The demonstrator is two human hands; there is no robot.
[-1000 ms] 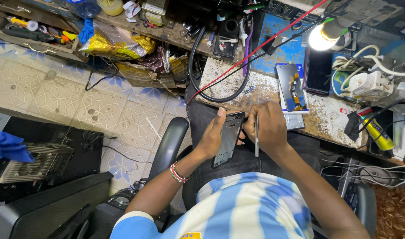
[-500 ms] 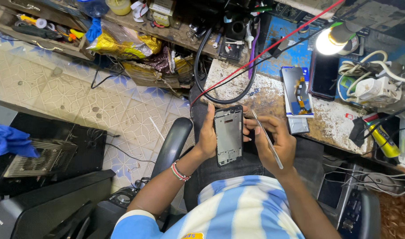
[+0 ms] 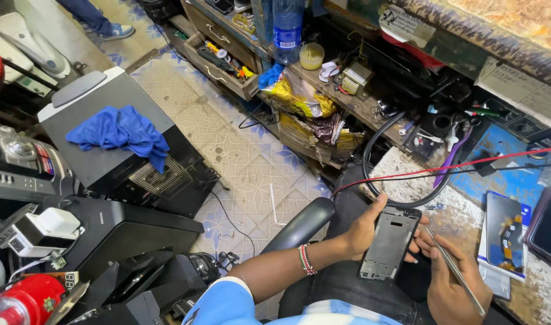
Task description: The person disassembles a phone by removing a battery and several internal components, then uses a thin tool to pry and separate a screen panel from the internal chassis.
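The left hand (image 3: 363,232) grips a dark phone frame (image 3: 389,243) along its left edge, thumb up near the top corner and the other fingers wrapped behind it, so the hand is clamped on the frame. The frame stands nearly upright over the person's lap, its open face toward the camera, just right of the left thumb. A red and white beaded bracelet (image 3: 306,260) sits on that wrist.

The right hand (image 3: 450,283) pinches thin metal tweezers (image 3: 453,269) between thumb and fingers, closed on them. The tweezers slant up and left from the fingers, their tip just beside the frame's upper right edge; whether it touches cannot be told. 2 fingertips of this hand rest against the frame's right side.

Beyond the fingers lies a worn workbench (image 3: 462,219) with a black cable (image 3: 372,159) looped on it and a red wire (image 3: 444,168) crossing above. To the right of the right hand a second phone (image 3: 505,232) lies flat on a white box. Far left of the left hand, a blue cloth (image 3: 120,129) drapes over a grey case.
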